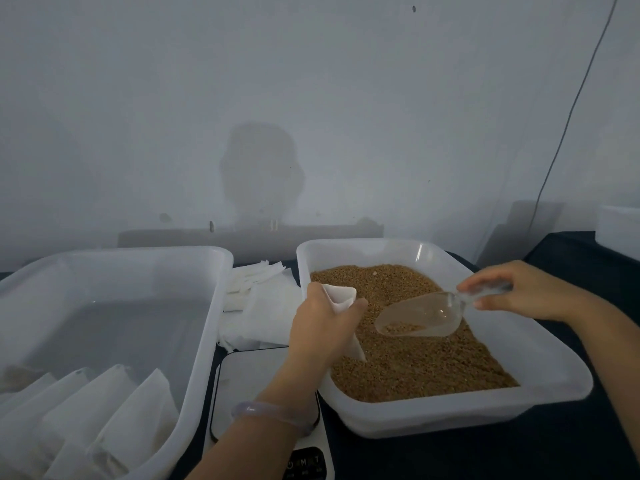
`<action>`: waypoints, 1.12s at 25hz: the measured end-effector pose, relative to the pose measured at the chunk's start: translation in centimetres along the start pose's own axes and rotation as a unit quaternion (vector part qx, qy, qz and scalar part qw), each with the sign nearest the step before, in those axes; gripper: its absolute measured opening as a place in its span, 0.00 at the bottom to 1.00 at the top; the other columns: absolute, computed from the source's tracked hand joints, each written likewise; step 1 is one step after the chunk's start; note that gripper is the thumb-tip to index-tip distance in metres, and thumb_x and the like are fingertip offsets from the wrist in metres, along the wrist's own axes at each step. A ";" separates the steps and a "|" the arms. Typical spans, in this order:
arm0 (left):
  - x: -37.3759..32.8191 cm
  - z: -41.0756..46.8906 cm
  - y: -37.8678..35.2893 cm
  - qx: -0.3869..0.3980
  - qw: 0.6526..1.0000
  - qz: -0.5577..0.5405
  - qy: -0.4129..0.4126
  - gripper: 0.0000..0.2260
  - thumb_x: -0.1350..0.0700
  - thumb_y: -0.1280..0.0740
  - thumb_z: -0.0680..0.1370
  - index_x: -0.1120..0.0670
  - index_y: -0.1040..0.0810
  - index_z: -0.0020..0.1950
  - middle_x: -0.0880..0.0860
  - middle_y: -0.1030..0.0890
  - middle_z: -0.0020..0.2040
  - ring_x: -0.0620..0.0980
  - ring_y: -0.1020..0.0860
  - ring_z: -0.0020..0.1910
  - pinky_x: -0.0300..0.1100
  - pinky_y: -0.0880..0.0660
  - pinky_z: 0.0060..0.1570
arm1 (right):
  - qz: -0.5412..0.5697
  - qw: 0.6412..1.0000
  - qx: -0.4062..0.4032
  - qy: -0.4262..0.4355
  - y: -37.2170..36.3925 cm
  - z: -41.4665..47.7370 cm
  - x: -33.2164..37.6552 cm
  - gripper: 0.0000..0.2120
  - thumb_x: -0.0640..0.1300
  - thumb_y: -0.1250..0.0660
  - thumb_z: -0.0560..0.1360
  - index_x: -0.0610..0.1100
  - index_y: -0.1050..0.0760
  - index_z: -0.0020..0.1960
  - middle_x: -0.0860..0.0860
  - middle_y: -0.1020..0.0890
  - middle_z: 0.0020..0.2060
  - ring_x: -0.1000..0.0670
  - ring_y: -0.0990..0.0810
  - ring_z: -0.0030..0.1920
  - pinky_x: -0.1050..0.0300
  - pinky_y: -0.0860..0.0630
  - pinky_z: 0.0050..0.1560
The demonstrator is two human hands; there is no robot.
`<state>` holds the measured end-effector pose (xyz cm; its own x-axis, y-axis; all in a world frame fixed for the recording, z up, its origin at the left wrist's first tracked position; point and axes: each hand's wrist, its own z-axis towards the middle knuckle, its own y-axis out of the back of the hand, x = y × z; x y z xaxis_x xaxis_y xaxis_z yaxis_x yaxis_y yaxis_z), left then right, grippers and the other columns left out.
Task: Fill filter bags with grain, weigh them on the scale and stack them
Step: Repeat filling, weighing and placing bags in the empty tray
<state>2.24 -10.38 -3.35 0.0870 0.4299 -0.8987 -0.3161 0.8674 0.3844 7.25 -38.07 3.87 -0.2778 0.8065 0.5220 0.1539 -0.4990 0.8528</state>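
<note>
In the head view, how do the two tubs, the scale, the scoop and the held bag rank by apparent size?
1. Left tub and grain tub: alike, left one cut off, so unranked.
2. Scale, partly hidden.
3. Scoop.
4. Held bag.

Open white filter bag (341, 297) over brown grain (415, 368), scale (249, 386) beside

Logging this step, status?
Left hand grips open bag over grain. Right hand holds scoop, little grain in it, beside bag. Nothing between them.
</note>
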 end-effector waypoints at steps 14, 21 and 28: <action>-0.3 0.2 -0.7 0.095 0.958 0.269 -0.034 0.25 0.33 0.37 0.70 0.53 0.33 0.54 0.45 0.28 0.42 0.51 0.24 0.51 0.55 0.39 0.68 | -0.217 0.957 -0.111 0.158 2.1 0.7 8.3 0.13 0.53 0.30 0.72 0.71 0.30 0.47 0.65 0.23 0.51 0.58 0.36 0.55 0.53 0.53 0.68; -0.1 0.3 -0.7 0.082 0.966 0.245 -0.028 0.27 0.33 0.37 0.70 0.52 0.30 0.57 0.46 0.21 0.50 0.50 0.24 0.55 0.53 0.38 0.68 | -0.319 0.912 -0.162 0.201 2.9 1.1 10.7 0.13 0.51 0.30 0.72 0.66 0.24 0.53 0.67 0.26 0.47 0.60 0.39 0.57 0.57 0.66 0.67; -0.5 0.0 -0.6 0.081 0.966 0.245 -0.025 0.25 0.34 0.38 0.71 0.52 0.31 0.56 0.47 0.24 0.48 0.51 0.26 0.53 0.53 0.37 0.67 | -0.345 0.896 -0.171 0.221 2.8 1.2 11.0 0.13 0.52 0.31 0.72 0.65 0.24 0.54 0.67 0.28 0.47 0.61 0.42 0.55 0.52 0.66 0.69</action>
<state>2.40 -11.10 -3.13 0.0106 0.8072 -0.5901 -0.1799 0.5821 0.7930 5.81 -30.25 12.03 -0.5557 0.7933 -0.2487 -0.4772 -0.0593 0.8768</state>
